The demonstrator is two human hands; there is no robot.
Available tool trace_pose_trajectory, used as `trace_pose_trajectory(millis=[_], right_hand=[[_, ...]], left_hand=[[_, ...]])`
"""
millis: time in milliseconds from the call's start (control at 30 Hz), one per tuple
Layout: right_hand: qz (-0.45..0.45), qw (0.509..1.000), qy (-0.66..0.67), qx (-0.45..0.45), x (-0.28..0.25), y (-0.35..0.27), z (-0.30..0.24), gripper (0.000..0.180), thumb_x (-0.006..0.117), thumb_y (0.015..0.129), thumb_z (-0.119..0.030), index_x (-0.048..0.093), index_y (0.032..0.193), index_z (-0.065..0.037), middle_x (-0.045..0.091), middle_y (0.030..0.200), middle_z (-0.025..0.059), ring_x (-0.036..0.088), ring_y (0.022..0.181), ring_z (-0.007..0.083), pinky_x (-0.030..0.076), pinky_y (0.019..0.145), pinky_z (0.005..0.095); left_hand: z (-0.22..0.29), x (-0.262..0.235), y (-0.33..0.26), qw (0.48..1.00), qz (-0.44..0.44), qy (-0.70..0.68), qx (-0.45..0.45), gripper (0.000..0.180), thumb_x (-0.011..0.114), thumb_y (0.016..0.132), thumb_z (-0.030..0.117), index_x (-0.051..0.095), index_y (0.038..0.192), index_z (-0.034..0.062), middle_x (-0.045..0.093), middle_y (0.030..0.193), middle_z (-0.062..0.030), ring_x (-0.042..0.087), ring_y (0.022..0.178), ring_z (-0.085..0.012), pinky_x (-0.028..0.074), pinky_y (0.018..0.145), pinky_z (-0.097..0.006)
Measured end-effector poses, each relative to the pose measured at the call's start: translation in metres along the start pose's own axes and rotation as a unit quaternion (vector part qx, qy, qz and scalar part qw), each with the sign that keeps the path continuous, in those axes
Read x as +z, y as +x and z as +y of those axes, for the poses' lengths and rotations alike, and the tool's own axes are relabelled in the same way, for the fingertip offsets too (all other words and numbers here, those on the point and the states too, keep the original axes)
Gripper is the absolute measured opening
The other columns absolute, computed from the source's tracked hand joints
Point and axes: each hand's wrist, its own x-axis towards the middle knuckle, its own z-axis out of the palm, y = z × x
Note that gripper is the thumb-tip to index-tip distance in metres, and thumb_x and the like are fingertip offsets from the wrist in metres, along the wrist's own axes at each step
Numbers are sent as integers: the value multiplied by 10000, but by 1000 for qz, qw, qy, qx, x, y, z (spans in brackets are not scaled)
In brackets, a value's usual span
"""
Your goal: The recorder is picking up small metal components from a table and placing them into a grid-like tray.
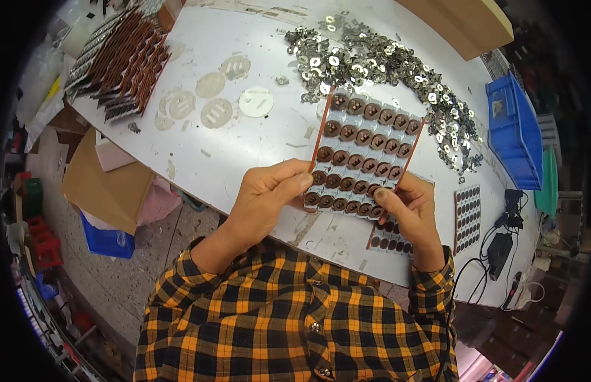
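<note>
Between my two hands I hold up a panel point(364, 141) with rows of round dark brown parts and reddish side edges, tilted above the white table. My left hand point(265, 193) pinches its lower left edge, thumb on the face. My right hand point(411, 209) grips the lower right corner with the thumb on top; its other fingers are mostly hidden behind. Below my right hand a second panel point(389, 239) of the same kind lies partly covered at the table's near edge. Beyond the held panel spreads a heap of small metal pieces point(372, 56).
Stacked panels point(120, 62) stand at the far left of the table point(244, 143). Another panel point(467, 218) lies to the right, beside black cables and a power adapter point(499, 254). A blue bin point(513, 130) and a cardboard box point(464, 25) sit at the far right.
</note>
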Motion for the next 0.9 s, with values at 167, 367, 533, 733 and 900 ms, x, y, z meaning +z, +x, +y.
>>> trace_pose_trajectory(millis=[167, 367, 533, 733, 900], right_hand=[[-4, 999, 32, -5, 3, -1, -3, 230, 727, 1024, -149, 720, 1193, 7, 658, 814, -24, 561, 621, 28, 460, 563, 204], [-2, 1000, 16, 21, -3, 2, -2, 351, 737, 1003, -263, 731, 1160, 52, 726, 955, 40, 632, 727, 69, 536, 528, 225], [-22, 997, 53, 57, -6, 11, -2, 319, 720, 1005, -225, 720, 1118, 74, 716, 926, 68, 645, 635, 98, 525, 472, 244], [26, 998, 47, 45, 2, 3, -10, 122, 713, 963, -38, 641, 889, 26, 661, 770, 57, 596, 494, 117, 486, 435, 267], [129, 990, -47, -4, 29, -11, -15, 198, 651, 1020, -135, 683, 1009, 60, 642, 740, 39, 605, 633, 110, 506, 529, 277]], left_hand=[[-2, -1, 2, 1000, 5, 19, 6, 298, 578, 1088, 121, 708, 1257, -87, 631, 941, 29, 560, 848, -40, 490, 778, -227], [-1, 2, 5, 999, -6, 35, 21, 270, 566, 1090, 115, 720, 1204, -76, 607, 923, 36, 501, 824, -42, 432, 750, -238], [2, -3, 9, 999, -18, 49, 15, 266, 567, 1089, 123, 723, 1171, -77, 638, 949, 22, 542, 851, -52, 462, 779, -248], [-11, -1, 3, 996, 31, 78, 0, 339, 663, 1049, 91, 654, 1358, -47, 687, 1088, -41, 647, 1005, -110, 554, 874, -265], [-13, 31, 8, 934, 100, 319, 127, 1073, 918, 792, 410, 358, 1603, -12, 605, 1407, -229, 625, 1258, -345, 590, 928, -424]])
